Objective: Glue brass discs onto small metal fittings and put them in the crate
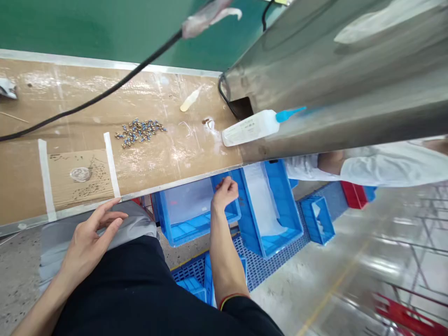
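**Hands and crates.** The right hand [224, 195] hangs at centre frame, directly over the rim of a blue plastic crate [224, 198] that holds a clear liner. Its fingers [229, 184] are curled narrowly, and the view does not show whether they grip anything or touch the rim. A multicoloured wristband [234, 299] circles the right wrist near the bottom edge. The left hand [89, 240], at lower left, holds nothing. Its fingers [110, 210] are spread wide just beside the metal front edge [84, 211] of the surface [196, 156], above a grey apron [136, 224] lying over dark trousers [105, 289].

**Surrounding items.** A second blue crate [276, 210], lined with white sheeting, stands right of the first, and a small blue crate [317, 219] lies farther right. On the surface, a loose pile of small brass-and-blue fittings [140, 133] lies left of centre, with a white glue bottle [250, 128] with a blue nozzle at the right end. A clear round disc [80, 174] sits between two strips of white tape [112, 163] at left. A black cable [91, 98] crosses above. A co-worker's white sleeve [392, 164] extends in from the right, below a stainless steel duct [336, 79].
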A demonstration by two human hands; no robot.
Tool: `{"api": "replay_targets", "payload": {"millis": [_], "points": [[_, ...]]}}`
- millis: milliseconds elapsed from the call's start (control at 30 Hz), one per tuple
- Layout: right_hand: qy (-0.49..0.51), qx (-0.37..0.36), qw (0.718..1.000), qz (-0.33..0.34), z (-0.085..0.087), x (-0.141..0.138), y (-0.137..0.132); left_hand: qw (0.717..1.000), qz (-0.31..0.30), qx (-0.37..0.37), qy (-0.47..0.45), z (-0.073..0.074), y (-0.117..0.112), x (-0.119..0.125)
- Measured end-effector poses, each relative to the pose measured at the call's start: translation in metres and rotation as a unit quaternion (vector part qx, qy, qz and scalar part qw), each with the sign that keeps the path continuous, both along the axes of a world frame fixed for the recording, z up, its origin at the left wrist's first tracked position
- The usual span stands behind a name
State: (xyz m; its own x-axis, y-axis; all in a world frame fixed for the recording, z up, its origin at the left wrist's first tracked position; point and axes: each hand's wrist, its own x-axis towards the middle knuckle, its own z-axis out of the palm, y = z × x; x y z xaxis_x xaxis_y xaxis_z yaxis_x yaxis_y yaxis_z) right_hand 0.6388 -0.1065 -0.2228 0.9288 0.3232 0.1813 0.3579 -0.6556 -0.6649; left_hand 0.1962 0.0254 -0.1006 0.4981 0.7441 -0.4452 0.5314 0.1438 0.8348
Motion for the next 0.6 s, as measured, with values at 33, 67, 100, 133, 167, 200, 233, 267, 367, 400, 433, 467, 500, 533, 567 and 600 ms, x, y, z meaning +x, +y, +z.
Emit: {"api": "replay_targets", "payload": {"millis": [33, 67, 100, 133, 167, 200, 233, 267, 367, 400, 433, 467, 500, 533, 567, 600], "points": [[-0.008, 0.035, 0.999, -0.002, 0.012, -0.015, 0.004, 1.0, 0.007, -0.003, 0.002, 0.0, 0.0, -0.001], [-0.01, 0.065, 0.998, 0.012, 0.025, -0.03, 0.012, 1.0, 0.011, -0.004, 0.003, 0.001, 0.001, -0.001], [-0.003, 0.09, 0.995, 0.046, 0.038, -0.046, 0.022, 1.0, 0.013, -0.003, 0.002, 0.001, 0.001, -0.001], [0.012, 0.108, 0.989, 0.103, 0.052, -0.062, 0.037, 1.0, 0.013, -0.003, -0.001, 0.001, 0.001, -0.002], [0.036, 0.122, 0.974, 0.188, 0.066, -0.077, 0.054, 1.0, 0.012, -0.001, -0.007, 0.002, 0.001, -0.003], [0.058, 0.126, 0.949, 0.283, 0.078, -0.091, 0.075, 1.0, 0.013, 0.002, -0.013, 0.003, 0.001, -0.004], [0.068, 0.122, 0.92, 0.367, 0.089, -0.103, 0.097, 1.0, 0.015, 0.006, -0.019, 0.004, 0.001, -0.007], [0.066, 0.118, 0.892, 0.43, 0.098, -0.114, 0.12, 0.999, 0.02, 0.009, -0.024, 0.006, 0.0, -0.011], [0.023, 0.079, 0.846, 0.527, 0.112, -0.139, 0.181, 0.998, 0.061, 0.018, -0.029, 0.012, -0.002, -0.029], [0.005, 0.056, 0.839, 0.541, 0.113, -0.146, 0.196, 0.996, 0.085, 0.023, -0.027, 0.014, -0.002, -0.037], [-0.014, 0.027, 0.834, 0.551, 0.114, -0.151, 0.208, 0.993, 0.113, 0.032, -0.023, 0.017, -0.003, -0.046], [-0.033, -0.003, 0.828, 0.56, 0.114, -0.156, 0.216, 0.989, 0.144, 0.043, -0.015, 0.019, -0.004, -0.055], [-0.05, -0.032, 0.82, 0.569, 0.115, -0.159, 0.221, 0.982, 0.179, 0.054, -0.002, 0.022, -0.005, -0.064], [-0.064, -0.058, 0.811, 0.578, 0.115, -0.162, 0.224, 0.975, 0.215, 0.061, 0.013, 0.025, -0.006, -0.072], [-0.074, -0.079, 0.802, 0.588, 0.116, -0.163, 0.223, 0.966, 0.249, 0.066, 0.027, 0.028, -0.007, -0.08], [-0.082, -0.095, 0.794, 0.595, 0.118, -0.164, 0.22, 0.956, 0.284, 0.071, 0.04, 0.031, -0.008, -0.087]]}}
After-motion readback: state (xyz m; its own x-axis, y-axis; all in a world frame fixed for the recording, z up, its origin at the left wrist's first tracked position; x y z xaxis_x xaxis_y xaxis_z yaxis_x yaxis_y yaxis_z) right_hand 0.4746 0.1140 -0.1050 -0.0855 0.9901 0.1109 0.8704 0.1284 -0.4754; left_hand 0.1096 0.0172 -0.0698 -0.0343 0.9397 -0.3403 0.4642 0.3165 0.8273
